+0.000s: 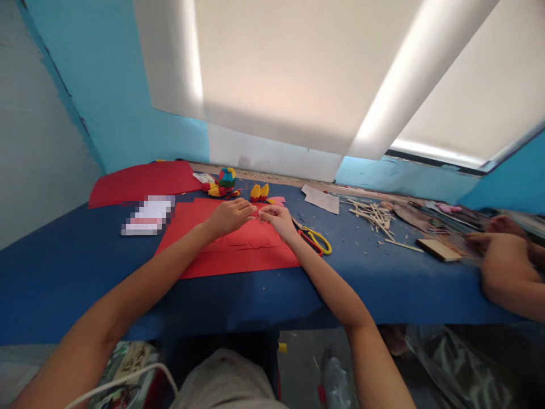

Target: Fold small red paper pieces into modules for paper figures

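Red paper sheets (238, 266) lie on the blue table in front of me, with small cut red pieces (258, 243) on them. Above the sheets, my left hand (233, 217) is closed, fingers bent together, near the fingertips of my right hand (276, 218). The right hand is pinched. A small red paper piece seems to be between the two hands, mostly hidden by the fingers. Scissors with yellow and red handles (318, 241) rest just right of my right wrist. Behind my hands stand yellow and red folded paper pieces (259, 193).
A colourful paper ball (227, 178) and a large red sheet (142, 183) are at the back left. A blurred white object (149, 216) lies left. Thin wooden sticks (372, 216) and a wood block (438, 249) lie right, near another person's hands (502, 236).
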Motion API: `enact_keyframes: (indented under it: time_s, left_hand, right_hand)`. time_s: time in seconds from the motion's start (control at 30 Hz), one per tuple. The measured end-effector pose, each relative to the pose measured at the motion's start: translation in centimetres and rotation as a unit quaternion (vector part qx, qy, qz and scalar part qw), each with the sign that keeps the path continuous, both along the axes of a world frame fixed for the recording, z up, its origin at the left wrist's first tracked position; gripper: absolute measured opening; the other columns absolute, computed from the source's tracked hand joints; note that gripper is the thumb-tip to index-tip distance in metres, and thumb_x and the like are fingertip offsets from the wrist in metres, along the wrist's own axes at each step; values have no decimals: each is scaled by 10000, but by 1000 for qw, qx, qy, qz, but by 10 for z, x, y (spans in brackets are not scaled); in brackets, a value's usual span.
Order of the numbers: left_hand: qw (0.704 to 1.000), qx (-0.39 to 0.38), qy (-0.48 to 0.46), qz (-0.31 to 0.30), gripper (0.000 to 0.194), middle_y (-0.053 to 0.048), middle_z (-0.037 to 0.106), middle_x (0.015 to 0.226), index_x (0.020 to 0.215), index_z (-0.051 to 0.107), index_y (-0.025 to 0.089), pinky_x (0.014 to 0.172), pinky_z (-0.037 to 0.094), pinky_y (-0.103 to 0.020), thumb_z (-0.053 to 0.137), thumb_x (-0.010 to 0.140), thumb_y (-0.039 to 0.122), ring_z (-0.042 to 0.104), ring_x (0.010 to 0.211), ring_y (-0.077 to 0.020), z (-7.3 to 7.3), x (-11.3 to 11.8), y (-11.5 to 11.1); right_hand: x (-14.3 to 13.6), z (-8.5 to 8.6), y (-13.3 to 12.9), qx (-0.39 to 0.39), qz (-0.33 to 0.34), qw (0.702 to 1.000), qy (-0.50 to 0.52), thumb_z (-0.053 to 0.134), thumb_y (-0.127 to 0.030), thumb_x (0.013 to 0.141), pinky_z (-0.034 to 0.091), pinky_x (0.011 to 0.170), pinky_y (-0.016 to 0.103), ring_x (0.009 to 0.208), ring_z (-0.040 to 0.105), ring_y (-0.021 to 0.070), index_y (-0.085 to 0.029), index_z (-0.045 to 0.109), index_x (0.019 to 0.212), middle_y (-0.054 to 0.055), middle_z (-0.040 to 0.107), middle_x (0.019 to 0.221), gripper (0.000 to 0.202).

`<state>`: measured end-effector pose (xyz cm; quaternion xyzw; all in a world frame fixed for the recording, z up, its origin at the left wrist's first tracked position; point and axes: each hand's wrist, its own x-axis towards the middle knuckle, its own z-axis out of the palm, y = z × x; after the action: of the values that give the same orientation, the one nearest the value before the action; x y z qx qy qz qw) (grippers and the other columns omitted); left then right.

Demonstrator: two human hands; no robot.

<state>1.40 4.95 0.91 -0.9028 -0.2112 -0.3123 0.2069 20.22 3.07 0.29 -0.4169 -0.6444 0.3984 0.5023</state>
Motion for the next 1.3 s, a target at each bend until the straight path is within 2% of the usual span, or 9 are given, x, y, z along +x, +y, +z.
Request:
enact_keyframes:
  time_s: [0.2,0.47,0.6,0.77,0.9,1.07,1.2,1.3]
  left_hand:
    - [1000,-12,12,16,208,-78,668,905,942,601,164,750,482,-295,427,941,278,614,861,-188,0,0,0]
    - [999,-34,-14,32,176,-70,682,942,968,611,165,746,473,-300,486,915,277,620,904,-212,1,-1,1]
    - [997,-51,-26,43,193,-67,689,943,972,607,167,718,473,-282,490,916,310,635,888,-202,-1,-1,0]
    - [995,-63,-46,65,206,-63,691,955,982,603,172,674,465,-258,474,922,321,646,852,-185,-3,2,-2]
    - [992,-73,-64,79,227,-71,680,945,999,599,167,636,455,-249,453,926,324,644,806,-179,-3,4,-5]
    - [994,-49,-62,70,233,-67,659,895,1002,600,175,608,449,-240,421,934,309,633,782,-169,-4,5,-6]
    - [998,-18,-33,50,213,-63,663,881,975,597,173,615,444,-239,424,938,291,638,785,-163,-6,4,-5]
    - [998,-23,-16,52,214,-70,667,866,970,596,158,596,435,-244,434,937,294,642,783,-173,-7,4,-4]
  right_hand:
    - [1,-2,3,7,9,1000,9,685,-371,653,461,627,264,601,578,124,-169,640,666,12,647,648,207]
    - [10,2,8,22,60,997,-50,609,-489,751,459,656,268,626,584,124,-159,640,728,31,650,696,332]
    - [11,0,9,45,71,994,-72,618,-506,743,442,651,256,634,564,116,-165,608,750,15,625,699,342]
    - [6,-4,8,50,74,993,-79,533,-576,781,440,659,255,633,539,112,-182,546,714,1,588,673,400]
    - [-1,-5,6,33,52,997,-40,549,-583,760,423,617,244,595,509,104,-188,530,714,-17,549,631,399]
    - [-3,-6,5,19,12,999,-22,581,-558,739,392,570,227,562,471,93,-193,510,690,-34,521,600,375]
    - [-2,-8,5,19,9,1000,-20,602,-524,728,382,564,229,549,457,88,-187,509,661,-37,517,591,356]
    - [0,-10,7,14,18,999,-27,605,-503,733,383,560,226,549,466,87,-181,515,655,-32,527,595,343]
